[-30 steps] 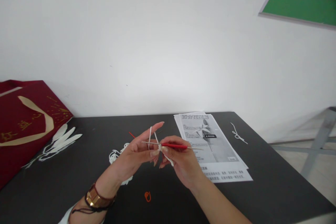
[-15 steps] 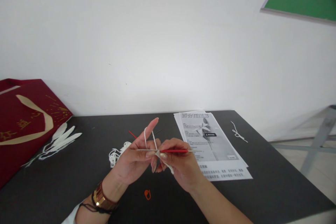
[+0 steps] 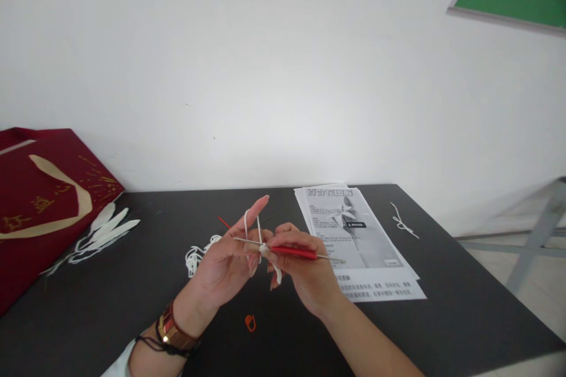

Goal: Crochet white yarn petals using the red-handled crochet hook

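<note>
My right hand [image 3: 312,274] is closed around the red handle of a crochet hook [image 3: 293,252], its metal shaft pointing left. On the shaft, close to the right fingertips, sits a small piece of white crochet work [image 3: 264,248], with a short white end dangling below it. White yarn [image 3: 259,225] runs from the work up over the raised index finger of my left hand [image 3: 225,277]. The other left fingers curl beneath the yarn; whether they also pinch the work is hard to see. Behind the left wrist lies a loose heap of white yarn [image 3: 193,260], partly hidden.
An orange stitch marker [image 3: 250,323] lies on the black table [image 3: 274,353] near the front. Printed sheets [image 3: 380,293] are at the right, beside a knotted bit of white yarn [image 3: 402,224]. At the left, white crocheted petals [image 3: 108,231] rest against a dark red bag [image 3: 48,188].
The hook has tilted, its tip now higher than the handle, and my left thumb has shifted off the work. The dangling end has swung more upright. The view has moved slightly.
</note>
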The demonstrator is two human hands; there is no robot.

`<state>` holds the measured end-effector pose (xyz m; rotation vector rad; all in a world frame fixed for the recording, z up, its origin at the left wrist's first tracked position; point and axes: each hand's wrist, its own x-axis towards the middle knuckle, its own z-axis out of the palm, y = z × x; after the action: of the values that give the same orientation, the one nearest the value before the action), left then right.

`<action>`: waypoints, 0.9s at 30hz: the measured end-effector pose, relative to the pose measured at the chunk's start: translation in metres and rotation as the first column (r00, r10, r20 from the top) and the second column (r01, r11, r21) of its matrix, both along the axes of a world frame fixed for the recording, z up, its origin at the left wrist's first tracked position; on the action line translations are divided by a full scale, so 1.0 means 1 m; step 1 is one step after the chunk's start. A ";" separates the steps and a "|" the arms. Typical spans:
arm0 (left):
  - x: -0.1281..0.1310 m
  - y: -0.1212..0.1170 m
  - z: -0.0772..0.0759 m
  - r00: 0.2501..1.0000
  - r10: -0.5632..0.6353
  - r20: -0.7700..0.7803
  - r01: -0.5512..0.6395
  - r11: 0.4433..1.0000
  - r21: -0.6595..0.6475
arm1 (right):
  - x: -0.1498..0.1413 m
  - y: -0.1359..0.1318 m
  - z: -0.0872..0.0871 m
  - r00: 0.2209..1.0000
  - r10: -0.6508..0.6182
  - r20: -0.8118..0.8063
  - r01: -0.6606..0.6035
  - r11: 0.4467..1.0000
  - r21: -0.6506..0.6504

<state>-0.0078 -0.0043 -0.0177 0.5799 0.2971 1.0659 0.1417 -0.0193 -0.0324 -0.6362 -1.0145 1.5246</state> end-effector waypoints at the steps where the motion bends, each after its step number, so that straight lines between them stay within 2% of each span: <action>1: 0.000 0.000 0.000 1.000 -0.012 0.005 0.012 1.000 0.000 | 0.000 0.000 0.000 1.000 0.008 0.001 -0.008 1.000 -0.006; 16: -0.005 0.000 -0.003 0.997 -0.077 -0.001 0.077 0.997 0.015 | 0.001 -0.003 0.003 0.996 0.062 0.069 -0.060 0.998 -0.020; 23: -0.009 -0.002 0.000 0.997 -0.058 -0.042 0.060 0.996 0.062 | 0.001 -0.003 0.005 0.998 0.067 0.003 -0.067 0.998 -0.012; 27: -0.011 -0.002 0.000 0.995 -0.052 -0.083 0.063 0.990 0.128 | 0.003 -0.001 0.010 0.993 0.082 -0.088 -0.091 0.991 -0.098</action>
<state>-0.0191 -0.0059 -0.0175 0.7454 0.2799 1.0130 0.1445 -0.0202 -0.0228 -0.6006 -0.9159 1.6737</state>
